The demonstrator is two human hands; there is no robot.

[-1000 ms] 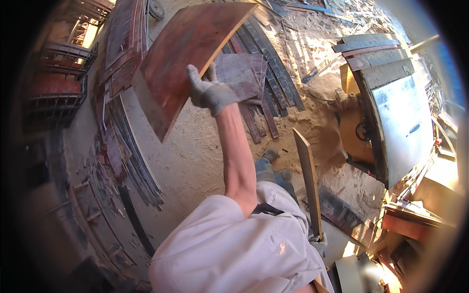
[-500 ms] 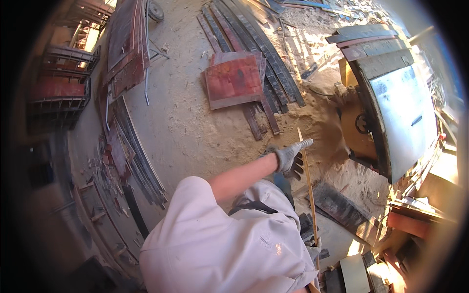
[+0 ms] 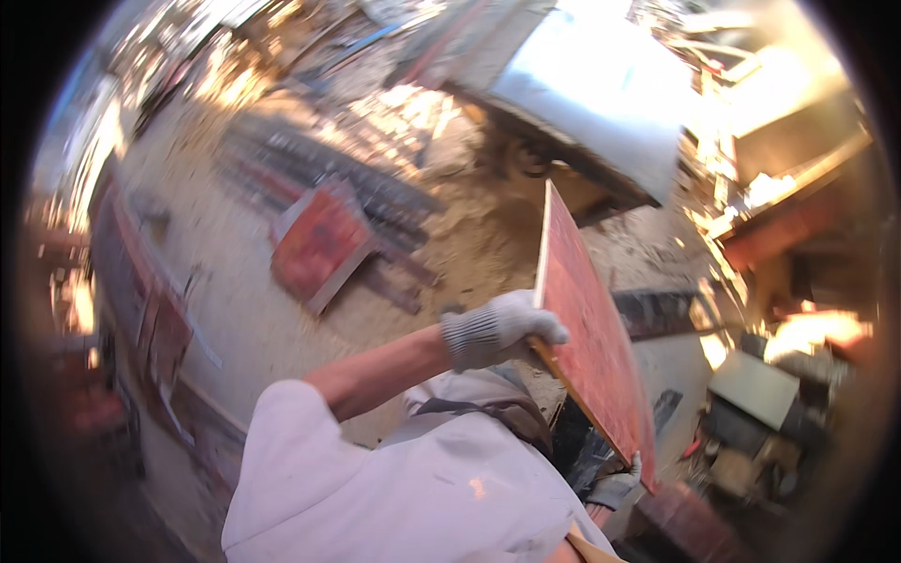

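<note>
Both gloved hands, left and right, apparently grip red board.

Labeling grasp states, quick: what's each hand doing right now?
Left hand: closed on the red board's upper edge.
Right hand: gloved, at the board's lower end; grip cannot be told.

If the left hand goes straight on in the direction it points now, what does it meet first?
The gloved left hand already grips the edge of the red board, so it meets that board at once. Beyond it, probably sandy ground; depth is unclear.
</note>
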